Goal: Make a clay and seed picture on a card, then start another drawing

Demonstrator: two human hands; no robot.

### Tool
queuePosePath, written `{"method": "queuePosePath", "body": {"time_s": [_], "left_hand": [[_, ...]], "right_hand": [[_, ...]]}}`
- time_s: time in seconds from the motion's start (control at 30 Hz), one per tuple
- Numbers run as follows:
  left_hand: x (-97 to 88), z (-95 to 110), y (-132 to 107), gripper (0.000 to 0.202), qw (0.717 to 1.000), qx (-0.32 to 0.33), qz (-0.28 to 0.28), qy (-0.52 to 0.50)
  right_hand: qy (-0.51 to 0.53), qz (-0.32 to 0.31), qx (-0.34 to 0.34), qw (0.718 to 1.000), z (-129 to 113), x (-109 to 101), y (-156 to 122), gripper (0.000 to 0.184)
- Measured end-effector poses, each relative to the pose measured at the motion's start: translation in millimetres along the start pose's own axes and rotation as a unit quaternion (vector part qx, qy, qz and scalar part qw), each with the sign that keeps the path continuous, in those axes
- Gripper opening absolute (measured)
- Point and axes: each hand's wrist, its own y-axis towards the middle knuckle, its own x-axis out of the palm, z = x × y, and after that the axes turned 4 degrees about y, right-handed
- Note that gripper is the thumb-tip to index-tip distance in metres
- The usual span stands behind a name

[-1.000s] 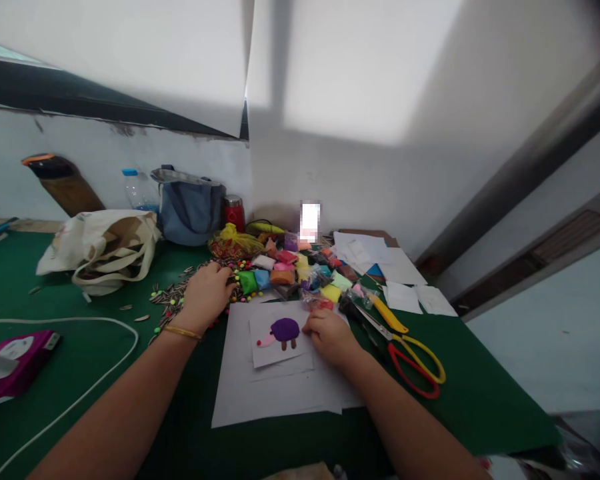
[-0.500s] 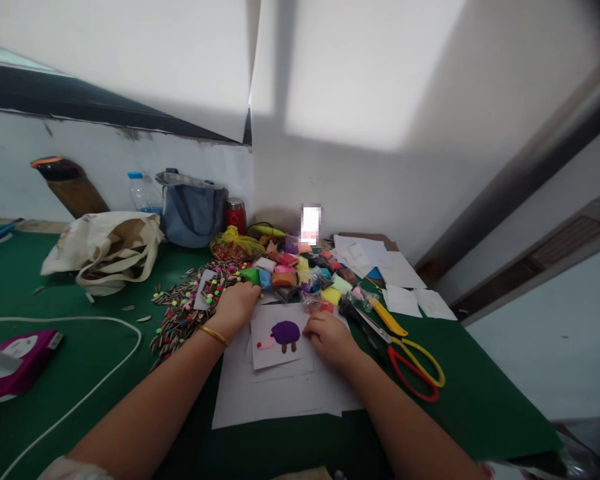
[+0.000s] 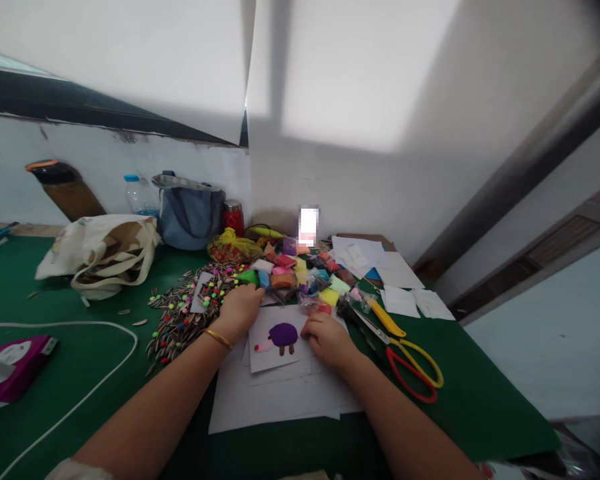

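CARD (image 3: 261, 360): on paper (image 3: 275, 403) | DONE: figure (image 3: 283, 335) with snout (image 3: 264, 345), legs (image 3: 282, 351) | REMAINING: not determinable | LEFT HAND (image 3: 243, 308): curled at packets (image 3: 282, 281), hold unclear | RIGHT HAND (image 3: 329, 340): fingers bent at card edge, opening unclear

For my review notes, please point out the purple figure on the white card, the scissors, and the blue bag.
Purple figure (image 3: 283, 335): head view, on its rounded purple body.
Scissors (image 3: 381, 333): head view, on the metal near the handles.
Blue bag (image 3: 191, 217): head view, on its front side.
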Motion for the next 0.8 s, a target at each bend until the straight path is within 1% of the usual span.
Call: {"method": "queuePosePath", "body": {"time_s": [0.57, 0.7, 0.8], "left_hand": [[0.4, -5.6, -1.1, 0.022, 1.000, -0.007, -0.005, 0.004], [2.1, -6.7, -0.9, 0.022, 1.000, 0.001, -0.005, 0.003], [4.0, -8.1, 0.3, 0.023, 1.000, 0.006, -0.009, 0.002]], "right_hand": [[0.011, 0.002, -0.001, 1.000, -0.2, -2.8, 0.6, 0.026], [0.020, 0.012, -0.007, 1.000, 1.7, -1.6, -0.2, 0.027], [0.021, 0.045, -0.011, 0.999, 6.1, -2.4, -1.1, 0.027]]}}
